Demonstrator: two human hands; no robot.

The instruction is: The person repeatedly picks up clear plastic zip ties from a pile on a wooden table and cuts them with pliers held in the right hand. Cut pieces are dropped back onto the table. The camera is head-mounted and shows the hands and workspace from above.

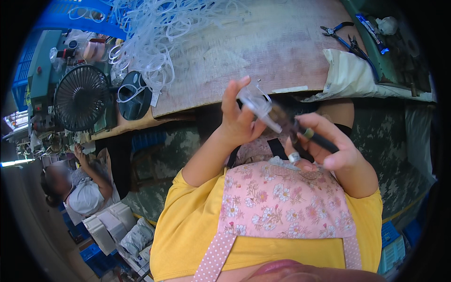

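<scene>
Apron: pink floral cloth [286, 202] over a yellow top, closest to the camera, beneath both hands.
Right hand: this hand [331, 145] has its grip wrapped about the dark handles of a pliers-like tool [310, 134]; a white band [294, 157] circles one finger.
Tool head: blurred, pointing toward the left hand, right at the clear piece; I cannot tell whether its jaws are closed or touch the plastic.
Left hand: raised, this hand [237, 123] seems to pinch the clear plastic piece between thumb and fingers, one fingertip sticking up.
Clear piece: the small clear plastic piece [256, 104] is in the air between the hands, tilted, just off the near edge of the work surface [263, 51].
Good handling: the pinch is best kept firm but light, since thin plastic probably flexes; fingertips should stay out of the tool's line, and the handles should be squeezed only once the tool head is squarely placed.
Right of the surface: a white bag [350, 75], with blue-handled cutters [342, 41] beyond it.
Far left of the surface: a tangled heap of clear tubing [164, 28].
Left side: a black fan [81, 97]; farther off, a co-worker in a light top [89, 199].
</scene>
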